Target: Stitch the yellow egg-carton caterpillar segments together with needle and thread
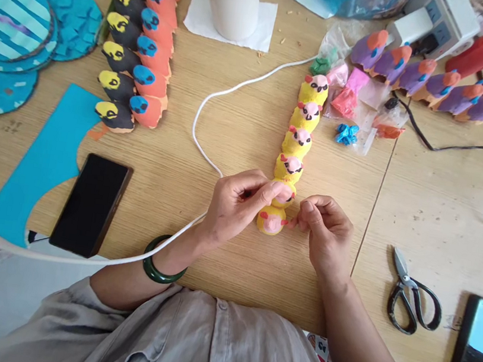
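Nearest the lens, a grey buttoned shirt [201, 343], soft and creased. Above it, the left hand [238, 204] with a glossy dark green bangle [158, 265] on the wrist, fingertips pinched on the second-nearest piece of a yellow egg-carton figure row [296, 147]. The right hand [324, 231] close beside, fingers curled and pinching something small and pink at the side of the nearest figure; too tiny to name. Hands near each other, not touching, the row's near end between them.

Row of six rounded matte yellow cups, running straight away from the body on the pale wood-grain tabletop [211, 141], each capped with soft pink clay and small dark eye marks; the nearest with a plain pink face and pink side nubs.

Left of the hands, a smooth white cable [207, 104] looping across the wood. Farther left, a black phone [89, 204] lying partly on cut blue paper [41, 165], and a painted double row of black-and-yellow and orange-and-blue carton figures [139, 41]. Right of the hands, steel scissors [412, 295] with black handles. Beyond the yellow row, crinkled clear bags of coloured clay [352, 95] and a purple-and-orange figure row [426, 78].
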Demonstrator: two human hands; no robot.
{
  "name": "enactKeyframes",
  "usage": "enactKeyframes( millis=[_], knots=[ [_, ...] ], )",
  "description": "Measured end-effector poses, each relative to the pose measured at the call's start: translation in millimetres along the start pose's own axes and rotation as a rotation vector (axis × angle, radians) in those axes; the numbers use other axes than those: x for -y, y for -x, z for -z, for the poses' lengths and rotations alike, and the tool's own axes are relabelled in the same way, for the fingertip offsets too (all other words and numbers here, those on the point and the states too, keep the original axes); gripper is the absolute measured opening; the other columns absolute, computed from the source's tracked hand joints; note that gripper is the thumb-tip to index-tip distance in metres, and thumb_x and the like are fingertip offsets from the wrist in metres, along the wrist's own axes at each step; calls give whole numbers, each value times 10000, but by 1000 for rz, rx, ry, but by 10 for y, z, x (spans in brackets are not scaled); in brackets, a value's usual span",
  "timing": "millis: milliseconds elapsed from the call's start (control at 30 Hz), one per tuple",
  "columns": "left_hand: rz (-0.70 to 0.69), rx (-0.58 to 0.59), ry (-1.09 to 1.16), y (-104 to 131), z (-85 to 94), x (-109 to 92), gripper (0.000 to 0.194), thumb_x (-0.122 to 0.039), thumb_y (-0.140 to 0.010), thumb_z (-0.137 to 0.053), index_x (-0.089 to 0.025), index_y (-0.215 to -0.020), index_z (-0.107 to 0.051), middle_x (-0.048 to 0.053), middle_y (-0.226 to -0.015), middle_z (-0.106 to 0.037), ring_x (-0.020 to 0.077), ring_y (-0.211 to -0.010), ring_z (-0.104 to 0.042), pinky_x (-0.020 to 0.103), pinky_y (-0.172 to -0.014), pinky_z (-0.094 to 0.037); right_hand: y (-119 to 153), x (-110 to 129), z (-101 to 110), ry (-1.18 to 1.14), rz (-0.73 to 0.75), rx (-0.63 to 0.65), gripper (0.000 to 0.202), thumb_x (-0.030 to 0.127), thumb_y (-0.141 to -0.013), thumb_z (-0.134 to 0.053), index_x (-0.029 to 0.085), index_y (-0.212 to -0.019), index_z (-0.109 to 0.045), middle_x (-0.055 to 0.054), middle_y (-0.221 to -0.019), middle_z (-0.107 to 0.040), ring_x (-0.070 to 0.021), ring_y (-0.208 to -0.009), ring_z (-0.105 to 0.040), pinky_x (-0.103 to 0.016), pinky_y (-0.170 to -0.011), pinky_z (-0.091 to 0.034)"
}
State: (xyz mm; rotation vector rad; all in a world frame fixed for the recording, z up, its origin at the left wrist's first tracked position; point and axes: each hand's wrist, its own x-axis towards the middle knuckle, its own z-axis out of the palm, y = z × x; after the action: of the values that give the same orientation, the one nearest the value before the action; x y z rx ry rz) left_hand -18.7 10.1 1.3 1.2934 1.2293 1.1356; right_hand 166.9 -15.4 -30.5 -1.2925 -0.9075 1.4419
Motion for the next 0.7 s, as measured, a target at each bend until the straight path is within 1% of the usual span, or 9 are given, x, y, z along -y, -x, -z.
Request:
enactKeyframes(
  millis=[67,133,200,267,367,500,600,667,700],
  knots=[
    [5,-9,-2,-5,11,-13,450,-538,-991,-686,-186,-722,-764,5,-679,-694,103,-627,-608,238,-628,-498,0,3,2,3,-12,5,367,496,-931,-785,217,-714,-687,58,-560,-525,-97,-501,-556,-250,-524,-484],
    [10,-15,2,-5,17,-14,458,-547,-992,-682,-185,-723,-762,4,-674,-688,102,-623,-605,241,-630,-500,2,2,2,6,-13,-13,343,486,-920,-801,218,-732,-700,55,-582,-544,-95,-511,-555,-251,-538,-497],
    [14,-17,7,0,16,-6,441,-541,-994,-684,-187,-747,-777,5,-688,-699,101,-622,-606,240,-629,-502,3,-1,-1,12,-12,-22,337,483,-904,-819,217,-731,-708,53,-578,-556,-97,-508,-558,-251,-531,-495],
    [16,-13,17,6,8,5,420,-525,-995,-689,-188,-765,-788,6,-701,-711,98,-621,-611,237,-629,-504,2,-3,-5,15,-15,-17,390,508,-922,-792,212,-687,-699,51,-544,-532,-99,-491,-555,-250,-509,-477],
    [11,-5,37,11,-8,14,395,-492,-996,-699,-186,-763,-790,2,-708,-719,92,-625,-621,228,-636,-509,-4,-1,-9,-10,-16,-24,309,483,-902,-823,217,-765,-745,50,-587,-568,-93,-506,-567,-248,-528,-494],
    [-4,-1,45,13,-15,24,350,-410,-1008,-698,-178,-761,-788,-1,-707,-725,83,-629,-618,213,-632,-501,-5,5,-11,-26,-24,0,376,489,-932,-790,209,-690,-725,65,-519,-477,-85,-478,-548,-238,-510,-472],
    [-57,20,9,18,-20,62,287,-354,-1006,-708,-176,-801,-801,7,-736,-735,84,-644,-602,217,-615,-480,13,10,-22,-42,-40,-2,349,490,-928,-793,213,-722,-746,72,-516,-468,-83,-458,-518,-243,-505,-492],
    [-130,66,-21,28,-36,105,176,-325,-973,-757,-179,-903,-824,18,-801,-756,82,-647,-596,212,-565,-453,32,17,-35,-50,-48,15,362,492,-946,-772,215,-715,-743,78,-501,-445,-81,-444,-494,-247,-506,-503],
    [-173,92,-32,36,-49,130,135,-311,-947,-792,-181,-959,-829,23,-841,-767,79,-650,-602,205,-534,-438,42,22,-43,-46,-44,22,371,488,-958,-758,215,-708,-736,76,-502,-450,-84,-453,-511,-246,-513,-504]
  ],
)
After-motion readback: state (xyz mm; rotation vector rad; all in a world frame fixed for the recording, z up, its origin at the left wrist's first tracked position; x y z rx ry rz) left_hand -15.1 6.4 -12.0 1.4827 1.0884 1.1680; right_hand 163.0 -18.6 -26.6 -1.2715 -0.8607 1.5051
